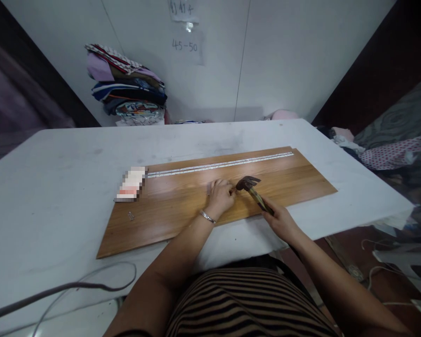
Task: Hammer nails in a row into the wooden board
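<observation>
At frame centre, anything my left hand (221, 195) pinches is too small to tell; lower left, the edge cuts a dark cable (48, 292).

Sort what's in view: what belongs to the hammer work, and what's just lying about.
Likely in use:
- claw hammer, in the right hand
- wood-grain board, under the left hand
- small nails, on the board

Probably just lying about:
- folded fabric stack, at the back
- dark cable, lower left

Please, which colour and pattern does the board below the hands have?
Brown wood grain on the board; head view.
</observation>
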The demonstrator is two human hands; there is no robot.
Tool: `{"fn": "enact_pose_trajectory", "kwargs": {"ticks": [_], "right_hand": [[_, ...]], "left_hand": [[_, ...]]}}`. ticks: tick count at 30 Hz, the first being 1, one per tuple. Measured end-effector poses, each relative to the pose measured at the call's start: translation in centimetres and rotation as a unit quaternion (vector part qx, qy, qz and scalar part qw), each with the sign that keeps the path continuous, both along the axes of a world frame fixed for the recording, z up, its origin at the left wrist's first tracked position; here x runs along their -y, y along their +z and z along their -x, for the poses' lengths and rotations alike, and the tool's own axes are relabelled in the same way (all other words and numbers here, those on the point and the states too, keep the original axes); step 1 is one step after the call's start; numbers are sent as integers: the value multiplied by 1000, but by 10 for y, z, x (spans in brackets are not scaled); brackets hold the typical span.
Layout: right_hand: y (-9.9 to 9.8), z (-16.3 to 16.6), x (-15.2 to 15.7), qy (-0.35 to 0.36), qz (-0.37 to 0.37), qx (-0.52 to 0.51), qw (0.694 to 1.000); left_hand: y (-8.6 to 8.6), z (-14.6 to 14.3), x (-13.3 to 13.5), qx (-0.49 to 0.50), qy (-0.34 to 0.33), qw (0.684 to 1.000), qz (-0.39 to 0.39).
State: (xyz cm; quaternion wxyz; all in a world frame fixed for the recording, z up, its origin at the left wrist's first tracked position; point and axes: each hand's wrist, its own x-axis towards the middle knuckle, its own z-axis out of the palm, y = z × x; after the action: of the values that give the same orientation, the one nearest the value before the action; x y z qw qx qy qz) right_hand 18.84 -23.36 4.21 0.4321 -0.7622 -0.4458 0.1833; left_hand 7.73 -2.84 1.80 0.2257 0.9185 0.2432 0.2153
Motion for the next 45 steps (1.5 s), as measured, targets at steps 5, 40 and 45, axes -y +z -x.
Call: {"fn": "enact_pose_trajectory", "kwargs": {"ticks": [5,40,45], "right_hand": [[3,0,-1,-2,6,9,1000],[1,-2,-2,12,23,46,999],[-1,-3,-3,12,36,46,998]], "left_hand": [[10,7,-4,31,62,998,6],[1,87,-61,-121,254,959,34],[0,87,-62,-120,253,959,31]]}}
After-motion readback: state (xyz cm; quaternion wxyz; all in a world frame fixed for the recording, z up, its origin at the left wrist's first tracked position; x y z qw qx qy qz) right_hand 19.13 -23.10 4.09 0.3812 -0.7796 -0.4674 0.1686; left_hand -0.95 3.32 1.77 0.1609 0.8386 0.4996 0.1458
